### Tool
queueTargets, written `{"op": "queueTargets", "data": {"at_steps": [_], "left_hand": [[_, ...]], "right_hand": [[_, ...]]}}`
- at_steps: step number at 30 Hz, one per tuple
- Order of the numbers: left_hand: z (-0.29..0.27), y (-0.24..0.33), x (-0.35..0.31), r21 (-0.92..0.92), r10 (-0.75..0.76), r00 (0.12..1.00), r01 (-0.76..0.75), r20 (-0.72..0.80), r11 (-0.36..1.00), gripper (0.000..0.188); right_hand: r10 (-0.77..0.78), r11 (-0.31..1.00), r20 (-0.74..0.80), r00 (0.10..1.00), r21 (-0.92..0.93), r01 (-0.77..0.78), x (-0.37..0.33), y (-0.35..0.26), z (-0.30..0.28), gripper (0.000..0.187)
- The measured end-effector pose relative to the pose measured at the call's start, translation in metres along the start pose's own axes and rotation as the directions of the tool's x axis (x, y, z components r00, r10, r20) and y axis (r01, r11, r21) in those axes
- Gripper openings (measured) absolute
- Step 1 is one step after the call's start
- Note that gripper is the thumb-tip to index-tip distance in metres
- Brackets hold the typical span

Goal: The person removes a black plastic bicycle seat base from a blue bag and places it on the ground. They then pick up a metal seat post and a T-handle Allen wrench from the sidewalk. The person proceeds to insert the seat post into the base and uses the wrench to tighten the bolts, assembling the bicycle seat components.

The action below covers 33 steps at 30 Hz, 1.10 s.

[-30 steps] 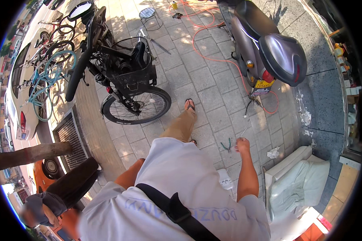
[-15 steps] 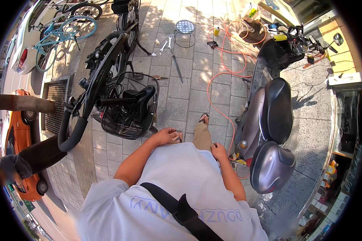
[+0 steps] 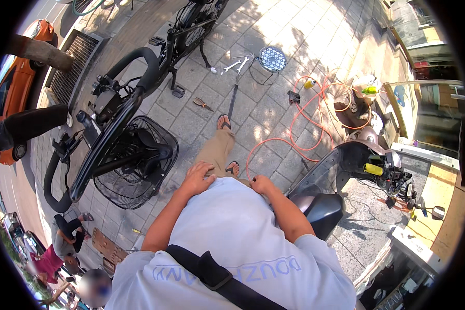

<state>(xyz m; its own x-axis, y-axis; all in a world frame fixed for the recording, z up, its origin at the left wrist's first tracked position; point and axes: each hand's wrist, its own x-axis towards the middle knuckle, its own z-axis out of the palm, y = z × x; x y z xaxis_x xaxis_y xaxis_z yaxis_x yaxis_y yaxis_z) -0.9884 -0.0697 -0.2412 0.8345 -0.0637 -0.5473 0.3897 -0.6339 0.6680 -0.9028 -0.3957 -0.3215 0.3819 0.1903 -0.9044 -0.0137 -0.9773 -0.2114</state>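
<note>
While the left hand rests, pliers litter paving.

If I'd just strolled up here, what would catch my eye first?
Probably the big black bicycle on the left and the orange hose looping over the paving on the right. Between them, higher up, a patterned round stool stands near two wrenches. Lower down, the person's left hand and right hand are at the pale shirt's hem.

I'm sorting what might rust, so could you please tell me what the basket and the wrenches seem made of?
Basket: probably black-coated metal wire, judging by its thin open mesh, though plastic is possible. Wrenches: likely polished steel, given their bright silvery shine.
</note>
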Motion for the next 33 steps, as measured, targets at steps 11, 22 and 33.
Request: {"op": "queueTargets", "data": {"at_steps": [11, 22, 33], "left_hand": [[-0.068, 0.051, 0.197, -0.112, -0.393, 0.909, 0.408, 0.137, 0.906, 0.062], [-0.06, 0.021, 0.335, -0.228, -0.527, 0.849, 0.523, 0.045, 0.822, 0.065], [-0.014, 0.015, 0.476, 0.028, -0.591, 0.756, 0.622, -0.281, 0.782, 0.047]], "right_hand": [[-0.075, 0.997, -0.158, 0.985, -0.017, 0.073, 0.187, -0.056, -0.293, 0.051], [-0.25, 0.894, -0.255, 0.934, -0.432, 0.121, 0.492, -0.104, -0.39, 0.046], [-0.365, 0.9, -0.455, 0.812, -0.397, 0.183, 0.796, -0.17, -0.459, 0.023]]}}
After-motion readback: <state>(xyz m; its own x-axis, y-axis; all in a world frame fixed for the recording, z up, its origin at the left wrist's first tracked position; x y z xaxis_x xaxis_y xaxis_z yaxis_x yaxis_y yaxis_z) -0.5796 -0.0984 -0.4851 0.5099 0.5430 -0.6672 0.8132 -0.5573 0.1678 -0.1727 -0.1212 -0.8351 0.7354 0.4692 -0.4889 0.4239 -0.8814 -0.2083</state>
